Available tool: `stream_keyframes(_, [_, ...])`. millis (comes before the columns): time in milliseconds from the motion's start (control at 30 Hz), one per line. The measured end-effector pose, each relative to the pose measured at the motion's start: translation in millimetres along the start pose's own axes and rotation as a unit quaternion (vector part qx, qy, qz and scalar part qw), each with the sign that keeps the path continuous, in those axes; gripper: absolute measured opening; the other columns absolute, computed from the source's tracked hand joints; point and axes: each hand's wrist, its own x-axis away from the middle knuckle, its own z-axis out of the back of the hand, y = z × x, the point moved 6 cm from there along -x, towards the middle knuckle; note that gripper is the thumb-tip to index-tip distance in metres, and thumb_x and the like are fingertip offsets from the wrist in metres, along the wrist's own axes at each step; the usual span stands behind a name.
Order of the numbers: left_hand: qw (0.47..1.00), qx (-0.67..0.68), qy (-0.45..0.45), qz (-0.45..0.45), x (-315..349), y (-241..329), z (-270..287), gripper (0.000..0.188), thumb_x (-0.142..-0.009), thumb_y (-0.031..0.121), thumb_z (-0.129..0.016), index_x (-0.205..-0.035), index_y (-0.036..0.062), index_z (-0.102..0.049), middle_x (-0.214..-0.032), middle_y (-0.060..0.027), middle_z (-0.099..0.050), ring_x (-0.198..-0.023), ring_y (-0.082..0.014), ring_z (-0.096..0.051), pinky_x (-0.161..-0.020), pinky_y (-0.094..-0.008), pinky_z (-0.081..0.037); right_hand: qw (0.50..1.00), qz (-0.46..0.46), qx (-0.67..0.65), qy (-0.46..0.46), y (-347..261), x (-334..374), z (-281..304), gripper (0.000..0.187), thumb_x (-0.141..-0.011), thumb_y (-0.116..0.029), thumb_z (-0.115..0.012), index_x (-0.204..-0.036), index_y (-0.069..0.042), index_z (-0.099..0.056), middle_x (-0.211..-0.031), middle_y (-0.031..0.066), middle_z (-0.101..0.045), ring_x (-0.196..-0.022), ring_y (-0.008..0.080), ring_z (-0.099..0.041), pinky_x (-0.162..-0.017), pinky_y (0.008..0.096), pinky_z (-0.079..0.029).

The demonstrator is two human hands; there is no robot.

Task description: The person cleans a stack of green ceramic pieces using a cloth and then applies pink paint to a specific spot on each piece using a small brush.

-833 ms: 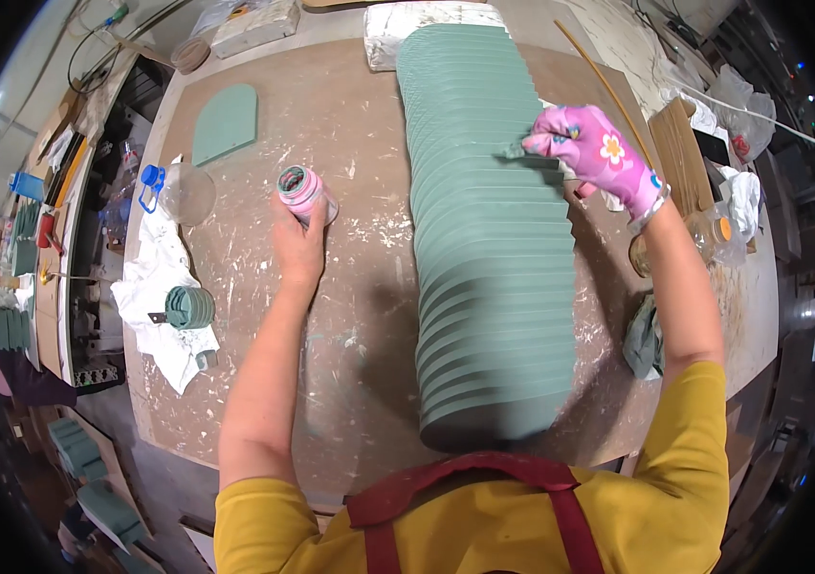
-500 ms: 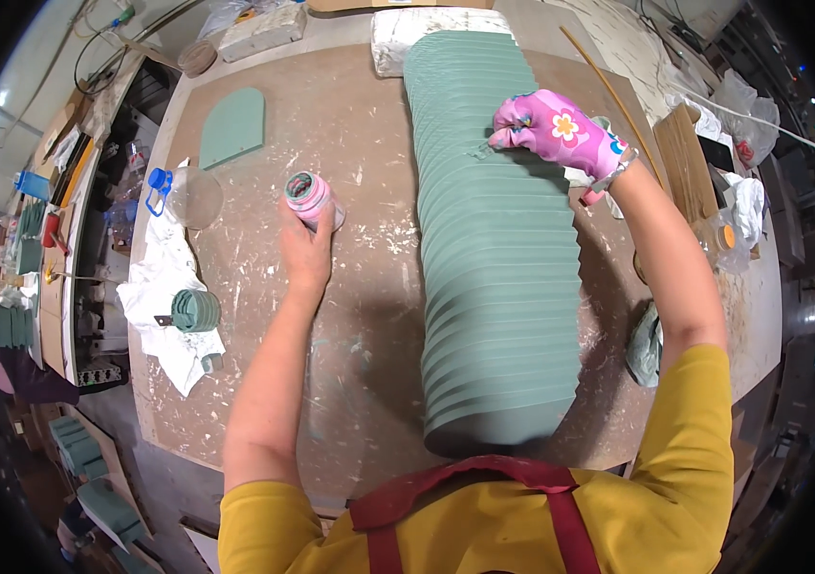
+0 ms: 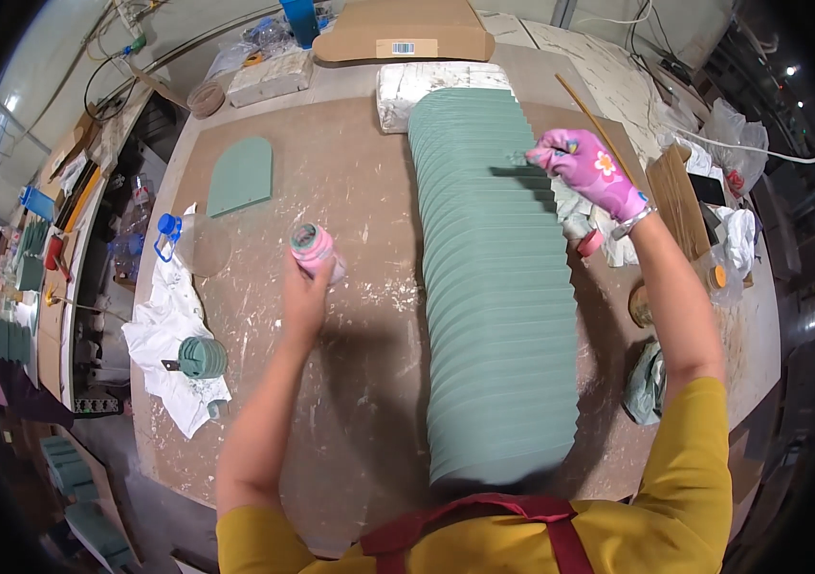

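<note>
My bare left hand point(image 3: 304, 287) is wrapped round a small pink jar point(image 3: 310, 245), which is uncapped and has green smears inside its mouth. My right hand point(image 3: 587, 172) wears a pink flowered glove. Its closed fingers grip a small green-smeared brush-like tool point(image 3: 519, 159), partly hidden and blurred, held just above the far right side of a long ridged row of green panels point(image 3: 498, 316). Whether the tool touches the panels I cannot tell. The row runs from near my body to a white block point(image 3: 391, 99) at the far end.
A single arched green panel point(image 3: 243, 180) lies far left. Nearer are a clear jug with a blue cap point(image 3: 169, 226) and a green-coated cup point(image 3: 203, 358) on a white cloth point(image 3: 164, 320). Pink tape point(image 3: 590, 243), a thin stick point(image 3: 591, 115) and a cardboard box point(image 3: 407, 29) lie right and far.
The view has tilted up, so the table sits lower. My gloved right hand has drawn back to the right from the middle of the row. My left hand still holds the jar.
</note>
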Motion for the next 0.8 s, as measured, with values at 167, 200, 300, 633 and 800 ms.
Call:
stream_keyframes(167, [0.989, -0.145, 0.028, -0.024, -43, 11, 7, 0.049, -0.087, 0.020, -0.061, -0.126, -0.0033, -0.042, -0.117, -0.0179, -0.056, -0.110, -0.0263, -0.054, -0.095, -0.0350, -0.040, 0.997, 0.034, -0.064, 0.003, 19, -44, 8, 0.028, -0.084, -0.027, -0.063, -0.079, 0.000, -0.060, -0.062, 0.0047, -0.050, -0.061, 0.0125, -0.044, -0.060, 0.0299, -0.040])
stream_keyframes(200, [0.980, -0.193, 0.041, -0.022, -42, 10, 7, 0.049, -0.087, 0.020, -0.061, -0.126, -0.0034, -0.042, -0.117, -0.0190, -0.056, -0.110, -0.0291, -0.054, -0.096, -0.0370, -0.039, 0.999, 0.045, -0.004, 0.005, 4, -50, 5, 0.027, -0.085, -0.027, -0.063, -0.079, -0.001, -0.060, -0.061, 0.0035, -0.050, -0.060, 0.0117, -0.044, -0.058, 0.0294, -0.039])
stream_keyframes(300, [0.977, -0.195, 0.063, -0.064, -41, 5, 5, 0.048, -0.088, 0.020, -0.060, -0.126, -0.0036, -0.042, -0.117, -0.0198, -0.055, -0.110, -0.0299, -0.054, -0.096, -0.0373, -0.039, 0.998, 0.043, 0.048, -0.025, 3, -73, 1, 0.025, -0.086, -0.027, -0.062, -0.078, -0.004, -0.061, -0.062, 0.0020, -0.050, -0.059, 0.0105, -0.044, -0.056, 0.0279, -0.039])
stream_keyframes(633, [0.972, -0.214, 0.074, -0.067, -42, 5, 5, 0.047, -0.088, 0.023, -0.059, -0.124, -0.0031, -0.042, -0.115, -0.0210, -0.056, -0.108, -0.0325, -0.054, -0.094, -0.0389, -0.040, 0.989, 0.106, 0.099, -0.036, -12, -114, -15, 0.027, -0.081, -0.031, -0.065, -0.078, -0.004, -0.061, -0.065, 0.0071, -0.055, -0.063, 0.0187, -0.051, -0.064, 0.0323, -0.042])
stream_keyframes(800, [0.966, -0.240, 0.077, -0.051, -42, 6, 4, 0.046, -0.089, 0.024, -0.059, -0.123, -0.0019, -0.042, -0.113, -0.0217, -0.056, -0.107, -0.0345, -0.055, -0.092, -0.0396, -0.040, 0.976, 0.158, 0.128, -0.074, -9, -129, -28, 0.025, -0.080, -0.031, -0.066, -0.083, -0.005, -0.064, -0.070, 0.0096, -0.060, -0.068, 0.0214, -0.056, -0.067, 0.0330, -0.045])
